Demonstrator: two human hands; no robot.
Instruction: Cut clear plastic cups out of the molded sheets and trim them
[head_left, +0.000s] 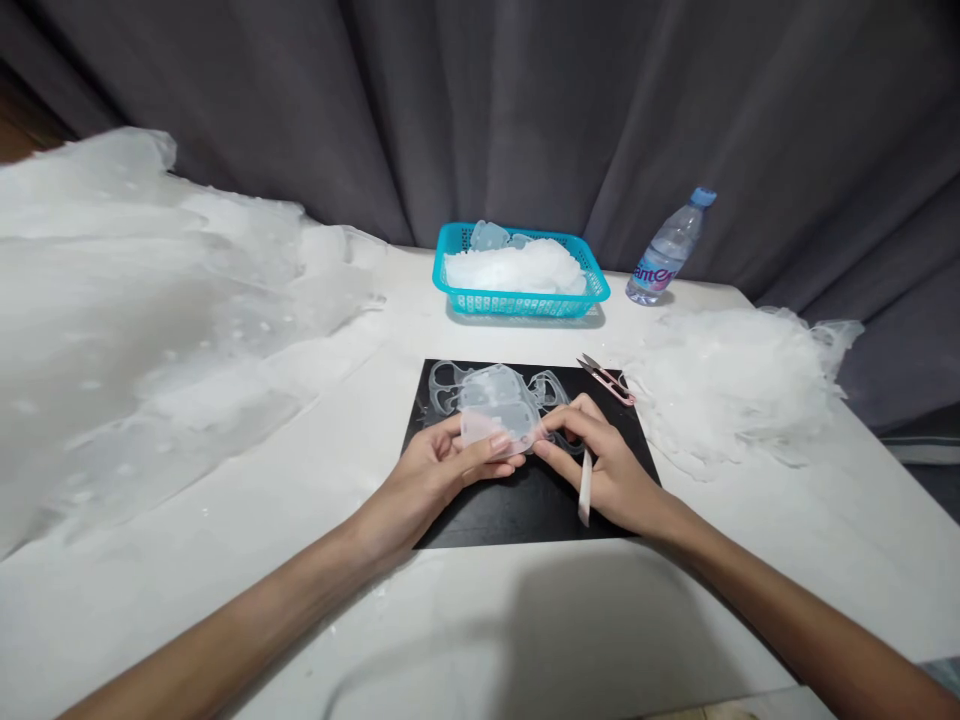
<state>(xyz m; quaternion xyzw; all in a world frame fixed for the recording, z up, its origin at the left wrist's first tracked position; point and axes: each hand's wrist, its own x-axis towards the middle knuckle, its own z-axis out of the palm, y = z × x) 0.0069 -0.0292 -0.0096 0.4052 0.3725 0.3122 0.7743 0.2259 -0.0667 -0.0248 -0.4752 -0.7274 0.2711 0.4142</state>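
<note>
A translucent silicone piece [495,405] with loops and flash around it lies on a black mat [525,500] in the middle of the white table. My left hand [439,470] pinches the near left edge of the piece, thumb on top. My right hand [600,465] grips a thin white stick-like tool [584,492], its fingertips against the right side of the piece. The tool's tip is hidden under the fingers.
Small pink snips [607,380] lie at the mat's far right corner. A turquoise basket [517,298] of translucent pieces stands behind. A water bottle [667,250] stands at the back right. Heaps of clear scrap sit to the right [735,385] and left [150,310].
</note>
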